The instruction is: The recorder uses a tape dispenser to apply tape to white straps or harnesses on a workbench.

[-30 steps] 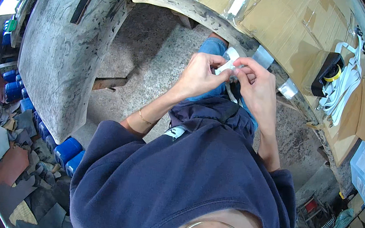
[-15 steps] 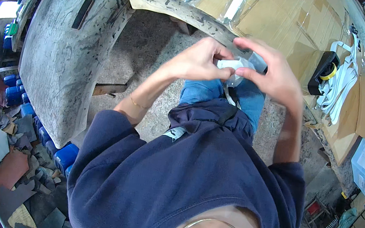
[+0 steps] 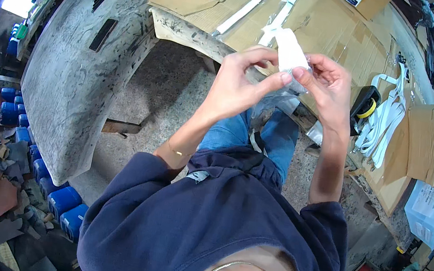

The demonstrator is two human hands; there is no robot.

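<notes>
Open floor [image 3: 166, 101] is seen below the hands; it is bounded by the grey worktop [image 3: 73, 62] on the person's left and by the cardboard-covered bench edge [image 3: 187, 27] ahead. The bench to the right is crowded with white straps [image 3: 384, 116] and a black tape dispenser [image 3: 364, 103]. A white folded piece [image 3: 289, 52] is held up above the knees, clear of the bench. It is pinched at its lower end between left hand [image 3: 237, 86] fingertips and right hand [image 3: 330, 90] fingertips, both closed narrow on it. Clear plastic film [image 3: 287, 98] is seen hanging below the pinch.
</notes>
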